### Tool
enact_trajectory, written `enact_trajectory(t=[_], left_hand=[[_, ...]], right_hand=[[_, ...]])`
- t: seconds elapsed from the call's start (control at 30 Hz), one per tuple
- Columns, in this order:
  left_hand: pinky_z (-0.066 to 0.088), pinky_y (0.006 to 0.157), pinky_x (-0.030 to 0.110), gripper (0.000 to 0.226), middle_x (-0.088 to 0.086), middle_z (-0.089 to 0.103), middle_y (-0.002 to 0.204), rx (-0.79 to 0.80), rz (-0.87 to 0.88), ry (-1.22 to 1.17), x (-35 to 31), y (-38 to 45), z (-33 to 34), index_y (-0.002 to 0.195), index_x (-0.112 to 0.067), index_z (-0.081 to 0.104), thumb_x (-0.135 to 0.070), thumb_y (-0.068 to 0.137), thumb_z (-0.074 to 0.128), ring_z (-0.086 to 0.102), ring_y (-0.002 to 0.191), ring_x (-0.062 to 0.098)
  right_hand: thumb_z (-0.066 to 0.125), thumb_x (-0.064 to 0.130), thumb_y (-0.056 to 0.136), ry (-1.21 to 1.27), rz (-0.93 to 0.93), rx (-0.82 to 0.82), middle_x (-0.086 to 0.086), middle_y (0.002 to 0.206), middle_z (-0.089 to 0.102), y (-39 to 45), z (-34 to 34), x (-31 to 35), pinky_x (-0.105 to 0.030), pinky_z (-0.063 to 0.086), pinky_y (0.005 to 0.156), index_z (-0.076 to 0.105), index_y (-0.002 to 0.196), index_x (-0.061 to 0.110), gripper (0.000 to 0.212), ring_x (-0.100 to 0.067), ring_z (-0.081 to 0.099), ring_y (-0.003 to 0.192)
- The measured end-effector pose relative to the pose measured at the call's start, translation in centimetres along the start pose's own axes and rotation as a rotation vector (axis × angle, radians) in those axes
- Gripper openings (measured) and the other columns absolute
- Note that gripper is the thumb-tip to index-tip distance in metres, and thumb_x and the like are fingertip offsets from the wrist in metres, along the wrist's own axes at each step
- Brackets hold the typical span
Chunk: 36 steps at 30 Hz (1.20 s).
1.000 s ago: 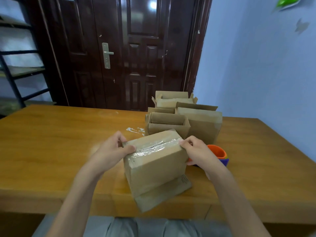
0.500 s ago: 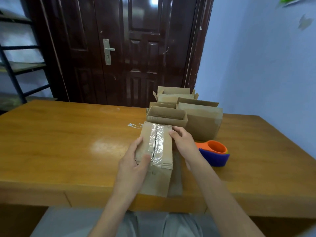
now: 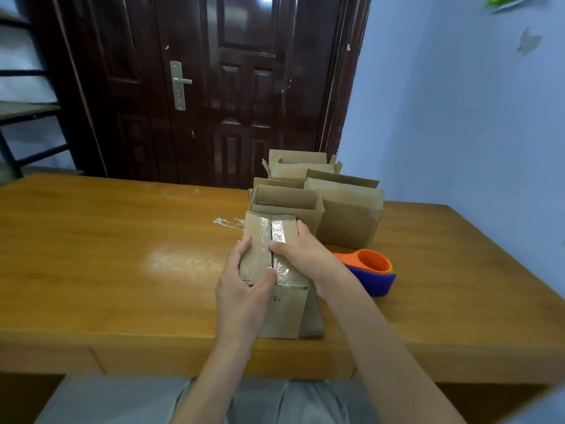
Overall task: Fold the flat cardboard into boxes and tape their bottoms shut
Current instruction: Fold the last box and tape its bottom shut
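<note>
Turned end-on since a second ago, the box (image 3: 275, 270) sits on the table (image 3: 107, 255), taped bottom up; both my hands (image 3: 244, 289) (image 3: 305, 255) grip it, fingers curled. Four finished boxes (image 3: 348, 215) wait behind.

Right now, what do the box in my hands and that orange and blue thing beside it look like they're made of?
Box: brown cardboard, matte, judging by its creased flaps; the glossy wrinkled strip along its seam looks like clear plastic tape. Tape dispenser: smooth, evenly coloured orange and blue, probably moulded plastic, though that's only from its look.
</note>
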<state>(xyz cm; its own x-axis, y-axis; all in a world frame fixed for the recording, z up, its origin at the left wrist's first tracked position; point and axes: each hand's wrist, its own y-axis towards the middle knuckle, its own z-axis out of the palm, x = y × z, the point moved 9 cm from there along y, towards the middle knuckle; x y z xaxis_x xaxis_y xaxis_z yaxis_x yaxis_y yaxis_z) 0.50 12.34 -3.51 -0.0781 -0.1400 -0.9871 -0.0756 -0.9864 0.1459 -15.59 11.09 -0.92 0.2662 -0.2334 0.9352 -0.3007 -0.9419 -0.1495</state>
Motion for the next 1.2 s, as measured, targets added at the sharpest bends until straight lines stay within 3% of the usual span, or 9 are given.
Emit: enact_trajectory(t=[0.23, 0.33, 0.43, 0.63, 0.7, 0.83, 0.97, 1.07, 1.2], left_hand=[[0.061, 0.078, 0.020, 0.063, -0.013, 0.065, 0.132, -0.003, 0.019, -0.031, 0.3, -0.2, 0.5, 0.148, -0.037, 0.053, -0.013, 0.093, 0.073, 0.068, 0.110, 0.002], [0.059, 0.072, 0.019, 0.064, -0.013, 0.065, 0.130, 0.010, 0.003, -0.049, 0.5, -0.3, 0.7, 0.149, -0.039, 0.051, -0.010, 0.095, 0.068, 0.068, 0.108, 0.004], [0.058, 0.077, 0.028, 0.065, -0.017, 0.062, 0.131, 0.096, -0.132, -0.054, 1.1, 0.2, 0.8, 0.148, -0.051, 0.046, -0.013, 0.098, 0.065, 0.065, 0.111, 0.009], [0.059, 0.088, 0.043, 0.097, 0.000, 0.055, 0.138, 0.310, -0.301, 0.111, 0.3, 5.7, 0.7, 0.152, -0.046, 0.037, -0.036, 0.070, 0.087, 0.066, 0.114, 0.027], [0.062, 0.087, 0.048, 0.103, 0.006, 0.058, 0.136, 0.320, -0.334, 0.150, 0.7, 7.2, 1.3, 0.149, -0.046, 0.040, -0.046, 0.059, 0.091, 0.070, 0.109, 0.030], [0.062, 0.068, 0.039, 0.092, 0.007, 0.065, 0.129, 0.347, -0.386, 0.022, 1.6, 7.8, 2.7, 0.156, -0.040, 0.029, -0.013, 0.086, 0.082, 0.075, 0.099, 0.032], [0.063, 0.067, 0.039, 0.085, 0.006, 0.066, 0.128, 0.349, -0.382, -0.002, 1.4, 7.8, 2.7, 0.154, -0.034, 0.031, -0.007, 0.089, 0.079, 0.075, 0.101, 0.030], [0.063, 0.066, 0.038, 0.081, 0.005, 0.066, 0.127, 0.300, -0.376, -0.013, 1.2, 7.5, 2.8, 0.153, -0.034, 0.033, -0.007, 0.091, 0.077, 0.074, 0.100, 0.030], [0.061, 0.091, 0.048, 0.087, 0.000, 0.064, 0.133, 0.270, -0.339, 0.013, 1.7, 7.8, 2.5, 0.158, -0.032, 0.031, -0.016, 0.089, 0.081, 0.072, 0.107, 0.027]], right_hand=[[0.064, 0.024, 0.105, 0.048, -0.046, -0.015, 0.024, 0.131, 0.047, -5.3, 0.6, -1.9, -0.011, 0.042, 0.077, 0.013, 0.164, 0.043, 0.080, 0.003, 0.050, 0.103], [0.061, 0.028, 0.106, 0.099, -0.011, -0.017, 0.015, 0.156, 0.041, -5.5, 0.8, -3.0, -0.027, 0.042, 0.105, 0.001, 0.165, 0.045, 0.085, -0.003, 0.046, 0.122], [0.065, 0.027, 0.103, 0.003, -0.021, 0.007, 0.009, 0.160, 0.039, -5.0, 0.7, -2.5, -0.037, 0.042, 0.115, 0.008, 0.164, 0.045, 0.085, -0.011, 0.047, 0.132], [0.084, 0.039, 0.082, -0.284, 0.041, 0.083, 0.000, 0.153, 0.041, -1.8, -1.5, -1.4, -0.038, 0.060, 0.091, 0.010, 0.161, 0.042, 0.109, -0.022, 0.056, 0.124], [0.085, 0.042, 0.080, -0.315, 0.053, 0.102, 0.003, 0.139, 0.051, -1.1, -1.6, -0.8, -0.041, 0.066, 0.081, 0.019, 0.155, 0.044, 0.101, -0.022, 0.063, 0.114], [0.086, 0.041, 0.083, -0.334, 0.052, 0.056, 0.004, 0.117, 0.056, 0.7, -2.2, 0.0, -0.044, 0.067, 0.068, 0.029, 0.132, 0.039, 0.075, -0.024, 0.069, 0.100], [0.083, 0.045, 0.086, -0.398, 0.048, 0.038, 0.003, 0.113, 0.055, 1.4, -2.1, -0.1, -0.043, 0.067, 0.066, 0.029, 0.126, 0.035, 0.068, -0.025, 0.069, 0.095], [0.069, 0.054, 0.094, -0.532, -0.063, -0.017, 0.002, 0.118, 0.057, 1.5, -2.0, 0.4, -0.042, 0.066, 0.076, 0.031, 0.136, 0.034, 0.061, -0.021, 0.067, 0.095], [0.054, 0.049, 0.106, -0.354, -0.131, -0.064, 0.004, 0.131, 0.063, 0.1, -5.8, -2.7, -0.034, 0.056, 0.095, 0.047, 0.149, 0.032, 0.047, -0.013, 0.063, 0.115]])
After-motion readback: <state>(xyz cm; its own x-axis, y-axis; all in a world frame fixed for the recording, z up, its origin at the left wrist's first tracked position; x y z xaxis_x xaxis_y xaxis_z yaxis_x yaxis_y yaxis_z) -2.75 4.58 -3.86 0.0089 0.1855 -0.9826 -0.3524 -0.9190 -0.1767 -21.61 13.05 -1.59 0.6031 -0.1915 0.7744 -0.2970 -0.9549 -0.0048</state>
